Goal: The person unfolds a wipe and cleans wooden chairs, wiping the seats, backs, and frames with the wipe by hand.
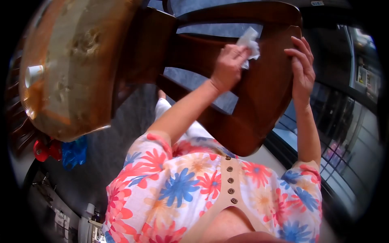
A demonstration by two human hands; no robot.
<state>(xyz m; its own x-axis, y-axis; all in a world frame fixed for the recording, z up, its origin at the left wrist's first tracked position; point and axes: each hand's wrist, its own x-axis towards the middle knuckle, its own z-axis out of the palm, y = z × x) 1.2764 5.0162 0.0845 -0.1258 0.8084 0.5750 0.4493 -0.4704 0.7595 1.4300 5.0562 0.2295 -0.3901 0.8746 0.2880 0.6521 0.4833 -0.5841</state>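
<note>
My left hand (229, 68) is closed around a crumpled white tissue (251, 42), which touches the broad top rail of a dark brown wooden chair (267, 85). The chair's slatted back spreads across the upper middle, with gaps between the slats. At the rail's right edge is my right hand (303, 67), its fingers bent over the wood and gripping it. The thumb of the right hand is hidden.
A table (77, 77) with a glossy patterned top fills the upper left, a white cup (34, 75) near its far edge. Below it are a red object (41, 150) and a blue plastic bag (74, 152). Dark-framed glass panels (340, 137) stand at right.
</note>
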